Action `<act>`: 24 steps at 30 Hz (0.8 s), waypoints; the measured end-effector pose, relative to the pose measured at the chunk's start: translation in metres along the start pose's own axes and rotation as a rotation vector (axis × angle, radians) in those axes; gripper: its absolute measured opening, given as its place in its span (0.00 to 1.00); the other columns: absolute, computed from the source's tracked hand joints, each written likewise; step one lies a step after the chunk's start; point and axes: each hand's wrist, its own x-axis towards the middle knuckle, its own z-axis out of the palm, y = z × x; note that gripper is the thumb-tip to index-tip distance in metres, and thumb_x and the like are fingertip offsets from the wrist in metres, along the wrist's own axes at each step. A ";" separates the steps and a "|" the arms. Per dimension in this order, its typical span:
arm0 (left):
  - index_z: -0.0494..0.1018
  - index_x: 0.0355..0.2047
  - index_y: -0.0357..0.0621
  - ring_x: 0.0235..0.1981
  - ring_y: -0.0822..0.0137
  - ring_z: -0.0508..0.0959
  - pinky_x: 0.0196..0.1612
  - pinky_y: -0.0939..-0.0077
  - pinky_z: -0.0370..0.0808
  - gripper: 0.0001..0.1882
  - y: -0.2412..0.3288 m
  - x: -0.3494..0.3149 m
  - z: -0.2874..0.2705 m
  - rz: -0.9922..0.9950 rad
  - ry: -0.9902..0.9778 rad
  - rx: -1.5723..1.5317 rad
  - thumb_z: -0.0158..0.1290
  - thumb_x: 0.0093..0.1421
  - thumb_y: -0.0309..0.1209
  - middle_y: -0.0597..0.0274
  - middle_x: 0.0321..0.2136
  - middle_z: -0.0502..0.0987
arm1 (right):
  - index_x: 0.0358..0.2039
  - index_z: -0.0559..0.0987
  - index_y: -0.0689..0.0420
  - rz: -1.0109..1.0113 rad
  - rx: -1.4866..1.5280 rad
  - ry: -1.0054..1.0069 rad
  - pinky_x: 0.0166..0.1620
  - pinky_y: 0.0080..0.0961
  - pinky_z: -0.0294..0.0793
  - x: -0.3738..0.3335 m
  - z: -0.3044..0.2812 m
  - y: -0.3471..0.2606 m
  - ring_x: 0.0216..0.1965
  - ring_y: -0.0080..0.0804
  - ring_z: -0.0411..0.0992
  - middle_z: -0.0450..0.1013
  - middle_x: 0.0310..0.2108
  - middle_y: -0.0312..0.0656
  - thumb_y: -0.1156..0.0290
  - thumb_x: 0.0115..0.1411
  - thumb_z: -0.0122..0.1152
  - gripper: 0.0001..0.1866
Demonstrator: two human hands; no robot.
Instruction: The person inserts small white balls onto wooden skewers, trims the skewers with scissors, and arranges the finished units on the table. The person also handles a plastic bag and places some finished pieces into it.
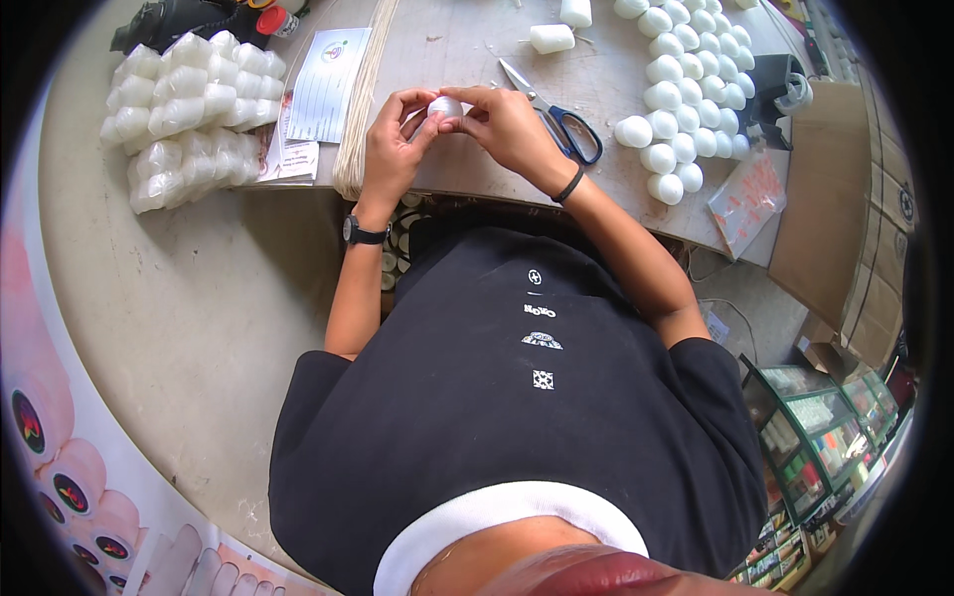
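White and round, 1 small piece (445, 107) is pinched over the table (447, 45) by the left hand (396, 134) and the right hand (509, 124) together. 1 pair of scissors (557, 116) is laid beside the right hand, 2 white cylinders (553, 39) beyond; white balls (663, 95) are clustered rightward, too many to count.

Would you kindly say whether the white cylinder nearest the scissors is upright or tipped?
Tipped: the white cylinder lies along the table on its side.
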 end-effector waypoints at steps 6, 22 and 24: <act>0.75 0.53 0.32 0.47 0.68 0.81 0.51 0.75 0.79 0.20 0.010 0.006 -0.017 -0.316 -0.081 0.041 0.62 0.64 0.30 0.53 0.44 0.82 | 0.50 0.82 0.59 -0.024 -0.116 -0.076 0.35 0.33 0.77 0.012 -0.006 -0.009 0.27 0.43 0.79 0.80 0.29 0.54 0.70 0.59 0.68 0.18; 0.73 0.49 0.29 0.44 0.66 0.81 0.50 0.73 0.76 0.19 0.012 0.035 -0.038 -0.588 -0.369 0.242 0.60 0.64 0.32 0.50 0.42 0.82 | 0.48 0.84 0.60 0.115 -0.055 -0.351 0.36 0.28 0.76 0.044 0.014 0.051 0.31 0.25 0.75 0.80 0.45 0.47 0.71 0.56 0.72 0.19; 0.74 0.48 0.30 0.43 0.67 0.81 0.49 0.72 0.77 0.17 0.028 0.039 -0.036 -0.514 -0.339 0.270 0.58 0.64 0.31 0.51 0.41 0.82 | 0.44 0.84 0.61 0.116 -0.082 -0.332 0.36 0.27 0.77 0.045 0.018 0.060 0.33 0.26 0.78 0.81 0.42 0.48 0.75 0.57 0.69 0.14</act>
